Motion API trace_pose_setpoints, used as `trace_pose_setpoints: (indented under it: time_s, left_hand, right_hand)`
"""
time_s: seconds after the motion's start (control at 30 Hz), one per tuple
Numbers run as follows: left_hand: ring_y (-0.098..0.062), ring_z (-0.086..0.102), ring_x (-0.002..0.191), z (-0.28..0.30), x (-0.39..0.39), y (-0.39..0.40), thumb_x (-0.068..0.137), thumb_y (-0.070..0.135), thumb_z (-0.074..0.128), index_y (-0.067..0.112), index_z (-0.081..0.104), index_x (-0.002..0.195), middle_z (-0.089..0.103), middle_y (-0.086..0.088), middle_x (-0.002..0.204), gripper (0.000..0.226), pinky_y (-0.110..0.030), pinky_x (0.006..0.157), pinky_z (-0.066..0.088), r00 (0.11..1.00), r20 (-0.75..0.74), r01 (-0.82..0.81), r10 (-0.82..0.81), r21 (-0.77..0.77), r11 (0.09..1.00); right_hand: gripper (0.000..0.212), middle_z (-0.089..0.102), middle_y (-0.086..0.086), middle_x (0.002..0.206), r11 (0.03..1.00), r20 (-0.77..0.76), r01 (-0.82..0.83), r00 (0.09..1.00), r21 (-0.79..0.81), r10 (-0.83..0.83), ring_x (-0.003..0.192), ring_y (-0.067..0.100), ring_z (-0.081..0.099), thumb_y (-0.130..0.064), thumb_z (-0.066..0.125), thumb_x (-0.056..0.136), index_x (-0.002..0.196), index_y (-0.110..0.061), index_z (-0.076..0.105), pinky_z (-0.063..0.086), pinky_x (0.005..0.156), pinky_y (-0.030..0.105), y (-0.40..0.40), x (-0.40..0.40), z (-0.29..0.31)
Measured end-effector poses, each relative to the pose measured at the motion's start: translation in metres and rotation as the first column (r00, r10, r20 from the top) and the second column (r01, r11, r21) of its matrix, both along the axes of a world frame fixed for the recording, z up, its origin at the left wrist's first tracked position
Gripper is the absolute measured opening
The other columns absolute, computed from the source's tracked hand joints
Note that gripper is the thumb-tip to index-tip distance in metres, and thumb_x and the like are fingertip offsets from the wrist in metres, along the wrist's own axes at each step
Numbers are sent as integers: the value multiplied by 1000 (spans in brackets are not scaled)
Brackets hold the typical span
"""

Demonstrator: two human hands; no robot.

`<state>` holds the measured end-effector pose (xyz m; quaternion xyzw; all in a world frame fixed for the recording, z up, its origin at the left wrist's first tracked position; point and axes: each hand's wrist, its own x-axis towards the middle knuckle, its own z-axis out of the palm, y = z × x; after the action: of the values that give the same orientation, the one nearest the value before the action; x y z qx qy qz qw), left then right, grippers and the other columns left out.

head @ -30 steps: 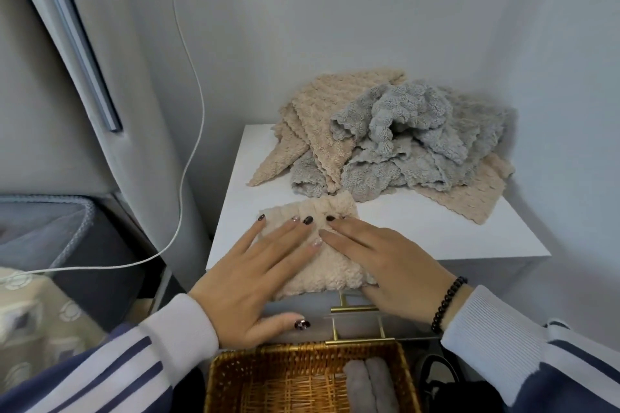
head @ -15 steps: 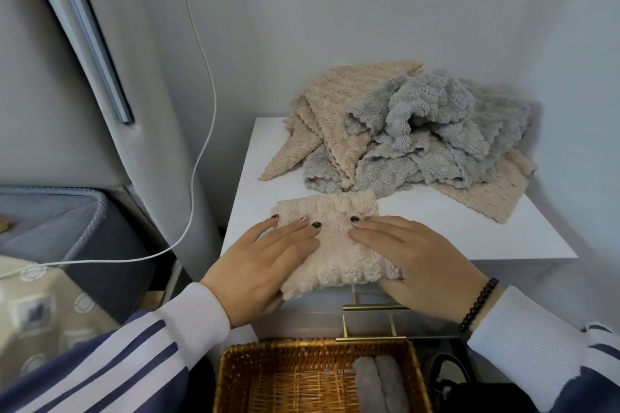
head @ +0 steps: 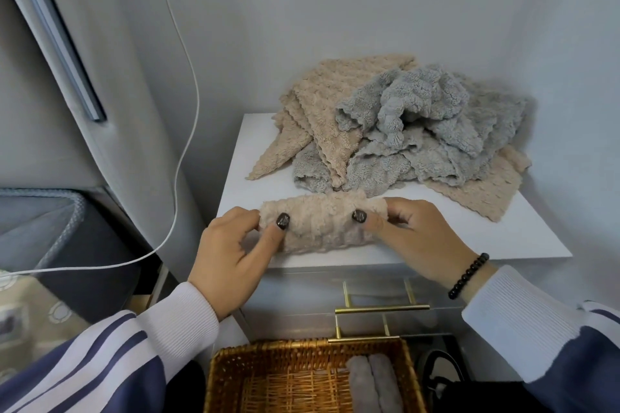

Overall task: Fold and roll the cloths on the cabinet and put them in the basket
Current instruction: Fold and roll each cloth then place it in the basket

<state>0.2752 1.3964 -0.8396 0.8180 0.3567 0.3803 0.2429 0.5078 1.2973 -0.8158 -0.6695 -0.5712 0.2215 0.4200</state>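
beige cloth [head: 322, 225]: flat → rolled | both hands: pressing → gripping ends

Pale grey walls [head: 335, 10] meet behind; a white cable [head: 188, 77] hangs.

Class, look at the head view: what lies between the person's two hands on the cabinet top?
In the head view, the beige cloth, partly rolled, spans from the left hand to the right hand.
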Motion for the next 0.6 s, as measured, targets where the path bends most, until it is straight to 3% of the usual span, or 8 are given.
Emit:
trace_pose_setpoints:
  time_s: [0.07,0.17,0.23,0.33,0.5,0.6]
  left_hand:
    - [-13,45,58,2,4,0,82,55,48,4,51,57,47,-2,55,57,-21,54,34,996,28,-82,85,-83,993]
    - [-11,34,50,6,12,1,87,38,57,8,38,52,34,5,48,50,-17,49,28,989,19,-146,150,-139,979]
    - [-11,31,48,10,17,1,89,35,55,10,37,54,33,3,47,47,-21,46,26,985,-4,-170,172,-142,975]
    - [-14,39,49,14,24,3,91,42,52,10,46,67,49,-6,53,40,-31,51,38,975,-60,-221,214,-170,960]
    - [-18,44,50,13,29,10,92,41,50,14,44,76,51,-2,55,32,-33,54,41,962,-113,-268,249,-202,942]
    - [-21,48,54,12,32,13,91,40,49,16,43,77,51,0,57,29,-34,56,44,944,-177,-309,280,-166,936]
  right_hand:
    - [48,40,-11,47,995,17,85,996,51,-85,45,5,34,-57,57,78,53,-16,55,27,45,15,6,-9,0]
    - [53,34,-9,52,966,153,222,958,133,-242,48,8,30,-52,58,85,52,-18,34,25,48,20,15,-15,-7]
    - [52,37,-7,58,943,198,291,927,159,-319,51,9,34,-46,61,87,52,-18,35,28,50,22,20,-14,-11]
    - [50,42,-4,62,921,251,349,889,171,-383,53,12,38,-44,61,87,52,-13,42,30,50,24,25,-13,-14]
    - [48,42,-6,65,904,331,388,841,180,-427,53,11,39,-44,62,86,52,-18,40,26,48,23,37,-19,-16]
    - [36,49,-5,76,900,311,406,844,160,-436,63,14,48,-43,67,82,64,-19,48,36,57,27,42,-19,-15]
